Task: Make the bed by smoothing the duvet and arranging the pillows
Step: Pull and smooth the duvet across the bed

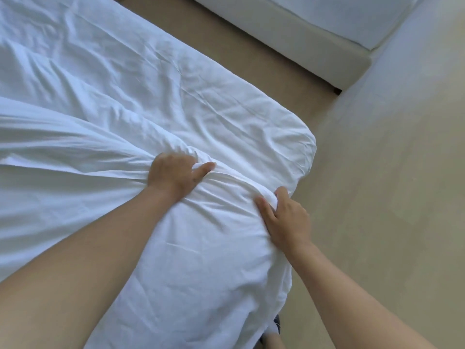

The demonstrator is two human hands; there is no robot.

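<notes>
Left hand was at frame centre, clenched on a bunched fold of the white duvet, thumb lying along the ridge of cloth, fingers buried in the fabric. Right hand was lower right of centre, also grasping the duvet: fingers curled over its gathered edge, thumb flat on the near side. A thick roll of cloth ran between the two hands. The duvet filled the lower left and centre of the frame, wrinkled, and hung toward the bottom edge between both bare forearms. The bed took up the upper left, its white surface creased, with a rounded corner at centre right just beyond the right hand. The duvet lay on top of the bed at that corner, with folds stretching off to the left edge. Beige floor covered the right side. A second bed with a beige base and white top sat in the upper right, well apart from the hands
</notes>
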